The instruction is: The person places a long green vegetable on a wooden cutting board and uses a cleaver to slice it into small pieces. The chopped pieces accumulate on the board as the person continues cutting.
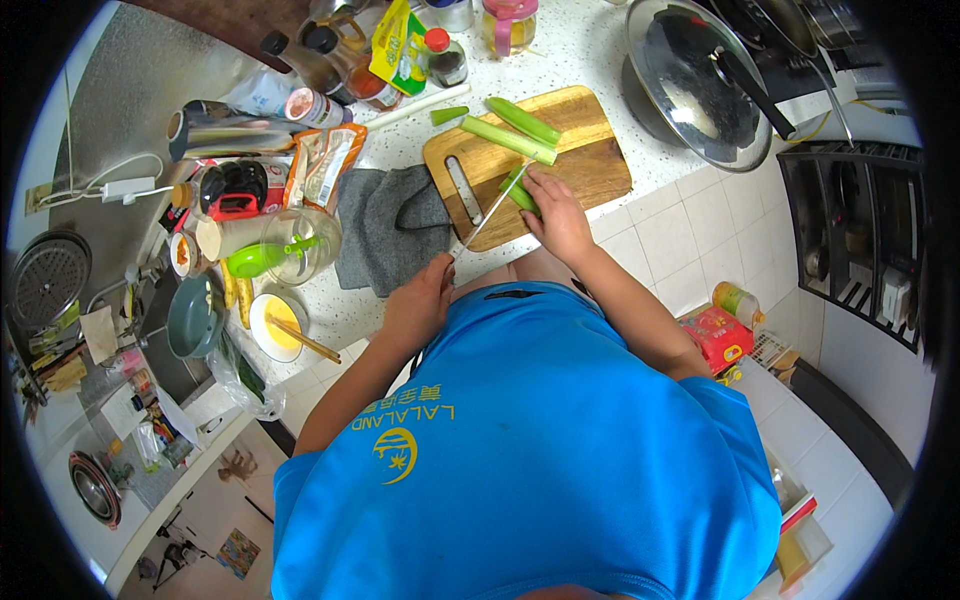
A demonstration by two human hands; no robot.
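Observation:
My left hand [421, 298] grips a kitchen knife [491, 212], seen nearly edge-on, its handle hidden in my fist. The blade slants up to the right across a wooden cutting board [600, 154]. My right hand [561, 225] presses a short green cucumber piece [521, 196] onto the board, close beside the blade. Beyond the knife tip, two long cucumber strips lie side by side: one with skin up [523, 120], one showing a paler cut face [510, 141]. A small pointed cucumber piece [449, 115] sits at the board's far left edge.
A folded grey cloth [390, 225] touches the board's left side. Left of it are a clear plastic container [304, 247] and a bowl of yellow liquid [281, 319] with chopsticks. Bottles [448, 64] line the back; a glass-lidded pan [686, 97] stands right.

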